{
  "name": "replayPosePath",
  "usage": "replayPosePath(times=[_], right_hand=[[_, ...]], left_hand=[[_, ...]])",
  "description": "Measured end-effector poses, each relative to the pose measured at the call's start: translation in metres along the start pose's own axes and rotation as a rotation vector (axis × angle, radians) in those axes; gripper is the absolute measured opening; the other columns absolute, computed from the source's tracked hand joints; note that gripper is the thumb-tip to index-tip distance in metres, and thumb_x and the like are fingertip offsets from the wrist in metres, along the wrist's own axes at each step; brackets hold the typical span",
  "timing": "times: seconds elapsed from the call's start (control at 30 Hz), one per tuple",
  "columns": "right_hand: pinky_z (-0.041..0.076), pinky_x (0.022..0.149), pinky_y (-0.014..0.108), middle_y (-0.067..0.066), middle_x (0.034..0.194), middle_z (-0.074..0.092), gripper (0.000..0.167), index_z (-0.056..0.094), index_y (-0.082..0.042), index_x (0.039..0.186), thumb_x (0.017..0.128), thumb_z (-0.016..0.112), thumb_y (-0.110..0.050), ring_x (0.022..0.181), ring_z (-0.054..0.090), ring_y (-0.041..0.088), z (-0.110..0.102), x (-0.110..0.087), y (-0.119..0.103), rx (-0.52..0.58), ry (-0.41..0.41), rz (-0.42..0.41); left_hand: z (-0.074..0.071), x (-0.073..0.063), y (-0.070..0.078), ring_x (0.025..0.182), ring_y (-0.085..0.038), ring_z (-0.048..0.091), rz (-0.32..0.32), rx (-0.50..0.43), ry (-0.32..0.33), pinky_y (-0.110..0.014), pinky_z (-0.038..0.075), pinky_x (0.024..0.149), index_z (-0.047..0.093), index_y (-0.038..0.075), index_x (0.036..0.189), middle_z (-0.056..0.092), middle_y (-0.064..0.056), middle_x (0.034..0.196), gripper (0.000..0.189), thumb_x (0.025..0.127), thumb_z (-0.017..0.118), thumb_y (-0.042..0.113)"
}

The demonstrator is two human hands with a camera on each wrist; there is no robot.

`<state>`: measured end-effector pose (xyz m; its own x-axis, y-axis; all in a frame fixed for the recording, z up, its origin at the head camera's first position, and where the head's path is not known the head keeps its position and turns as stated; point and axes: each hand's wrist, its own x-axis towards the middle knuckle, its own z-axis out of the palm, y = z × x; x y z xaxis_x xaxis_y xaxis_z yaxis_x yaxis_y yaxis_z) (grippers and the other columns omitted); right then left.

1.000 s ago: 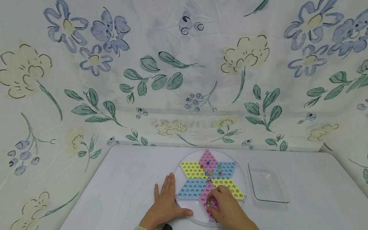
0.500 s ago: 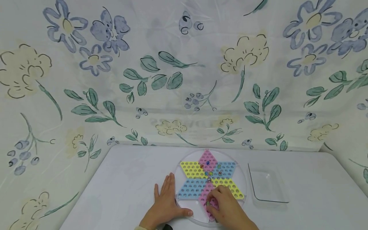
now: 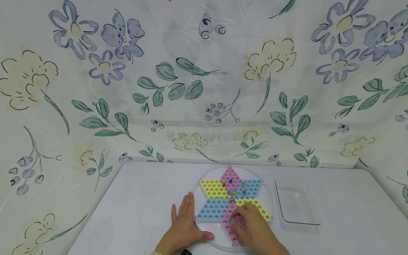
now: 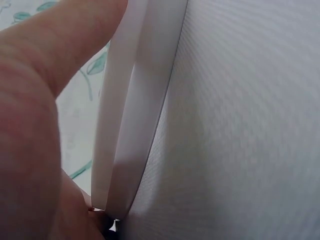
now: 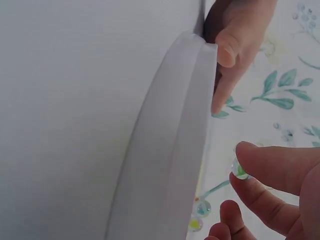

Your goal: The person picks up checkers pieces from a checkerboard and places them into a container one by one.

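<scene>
My right hand (image 3: pixel 253 228) pinches a clear marble with a green swirl (image 5: pixel 240 170) between thumb and forefinger. It holds the marble just above the near pink point of a round Chinese checkers board (image 3: pixel 267 194). Pink, yellow and blue points full of holes form the star. My left hand (image 3: pixel 185 226) lies at the board's left edge with fingers straight, its thumb on the near rim. Several marbles (image 3: pixel 232 199) sit in holes around the centre and the far points. In the left wrist view the board's white side wall (image 4: pixel 130 110) stands beside the thumb.
A clear rectangular plastic box (image 3: pixel 299 222) stands right of the board on the white table (image 3: pixel 146 184). Behind the table hangs a flower-printed cloth (image 3: pixel 223 88).
My right hand has raised the green-swirl marble a little and shifted it slightly away from me over the pink point. The left hand stays in place.
</scene>
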<state>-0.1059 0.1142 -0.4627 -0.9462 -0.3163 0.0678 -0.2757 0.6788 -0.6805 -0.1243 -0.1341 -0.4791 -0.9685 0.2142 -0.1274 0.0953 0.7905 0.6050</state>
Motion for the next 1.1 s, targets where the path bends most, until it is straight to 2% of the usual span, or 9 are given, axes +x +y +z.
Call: replayPosePath(times=[0.1, 0.27, 0.43, 0.73, 1.0, 1.1], right_hand=[[0.052, 0.085, 0.037, -0.009, 0.098, 0.053, 0.016, 0.066, -0.025, 0.094, 0.086, 0.077, -0.017, 0.098, 0.052, 0.013, -0.004, 0.001, 0.000, -0.004, 0.043, -0.019], [0.052, 0.086, 0.037, -0.011, 0.098, 0.056, 0.014, 0.069, -0.023, 0.096, 0.086, 0.078, -0.018, 0.101, 0.053, 0.013, -0.011, 0.001, -0.001, -0.029, 0.098, 0.005], [0.052, 0.086, 0.038, -0.011, 0.097, 0.058, 0.014, 0.070, -0.023, 0.097, 0.086, 0.079, -0.022, 0.100, 0.055, 0.013, -0.015, 0.002, 0.000, -0.044, 0.117, 0.042], [0.051, 0.076, 0.029, -0.009, 0.095, 0.058, 0.016, 0.071, -0.022, 0.097, 0.085, 0.081, -0.021, 0.092, 0.053, 0.010, -0.025, 0.003, 0.001, -0.023, 0.152, 0.106], [0.052, 0.078, 0.031, -0.006, 0.096, 0.061, 0.016, 0.073, -0.019, 0.100, 0.086, 0.081, -0.017, 0.093, 0.056, 0.012, -0.036, 0.004, 0.005, -0.036, 0.209, 0.109], [0.052, 0.078, 0.033, -0.005, 0.098, 0.060, 0.016, 0.073, -0.019, 0.101, 0.087, 0.080, -0.018, 0.094, 0.056, 0.013, -0.039, 0.004, 0.006, -0.055, 0.207, 0.126]], left_hand=[[0.000, 0.001, 0.000, 0.152, -0.043, 0.006, -0.005, 0.004, -0.001, -0.068, -0.009, 0.114, 0.005, -0.009, 0.157, 0.010, -0.027, 0.165, 0.150, 0.057, 0.086, 0.069], [0.000, 0.000, -0.001, 0.152, -0.043, 0.005, -0.006, 0.001, -0.006, -0.069, -0.010, 0.113, 0.005, -0.009, 0.157, 0.010, -0.027, 0.165, 0.150, 0.058, 0.086, 0.068], [0.001, 0.002, -0.003, 0.152, -0.043, 0.004, -0.004, -0.012, -0.009, -0.069, -0.011, 0.113, 0.005, -0.008, 0.157, 0.009, -0.027, 0.165, 0.150, 0.058, 0.086, 0.070], [0.001, 0.001, -0.003, 0.152, -0.043, 0.005, 0.001, -0.019, -0.010, -0.069, -0.011, 0.113, 0.005, -0.009, 0.157, 0.009, -0.028, 0.164, 0.150, 0.058, 0.086, 0.069], [0.001, 0.000, -0.003, 0.152, -0.044, 0.005, 0.007, -0.005, -0.011, -0.070, -0.010, 0.113, 0.004, -0.009, 0.157, 0.009, -0.028, 0.164, 0.150, 0.059, 0.086, 0.069], [0.001, 0.000, -0.003, 0.152, -0.045, 0.006, 0.016, -0.003, -0.008, -0.070, -0.010, 0.112, 0.005, -0.009, 0.157, 0.010, -0.029, 0.164, 0.149, 0.059, 0.085, 0.069]])
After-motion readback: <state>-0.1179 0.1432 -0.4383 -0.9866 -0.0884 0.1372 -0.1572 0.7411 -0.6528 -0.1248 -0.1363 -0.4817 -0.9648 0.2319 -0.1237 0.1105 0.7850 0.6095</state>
